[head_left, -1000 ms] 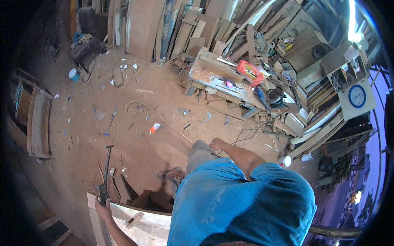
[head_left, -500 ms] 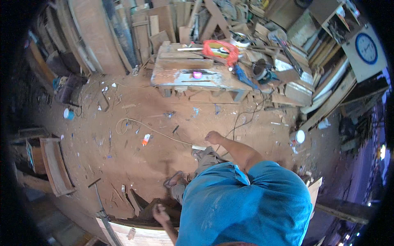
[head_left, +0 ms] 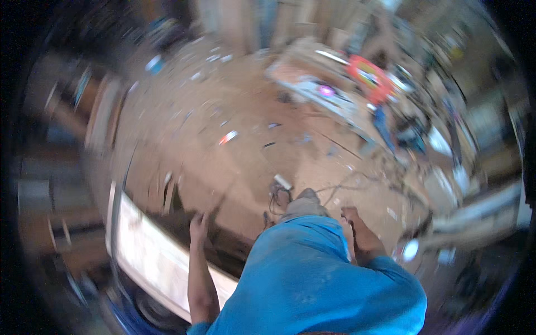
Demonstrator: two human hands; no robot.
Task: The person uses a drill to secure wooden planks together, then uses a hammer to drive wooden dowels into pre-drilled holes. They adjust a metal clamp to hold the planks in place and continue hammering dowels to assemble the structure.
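Note:
My left hand (head_left: 199, 228) hangs above the dark shadowed area beside a long pale wooden panel (head_left: 153, 237) at the lower left. It appears apart from the panel, and motion smears its fingers. Close to my right side is my right hand (head_left: 350, 214), bent in near the waist. Its fingers look partly curled, but blur hides whether anything is in them. A white power strip (head_left: 283, 181) lies on the ground just beyond my feet, its cord trailing beside it.
A low workbench (head_left: 312, 94) at the far right bears a red-orange bag (head_left: 371, 78) and tools. Wood scraps are heaped behind it. An orange-and-white packet (head_left: 228, 137) lies among litter on the dirt floor. Wooden frames (head_left: 100, 111) stand at the left.
My view has swung left and my body has turned, so the workbench now sits farther right. My left arm reaches farther forward beside the pale panel; my right arm has drawn in toward my body.

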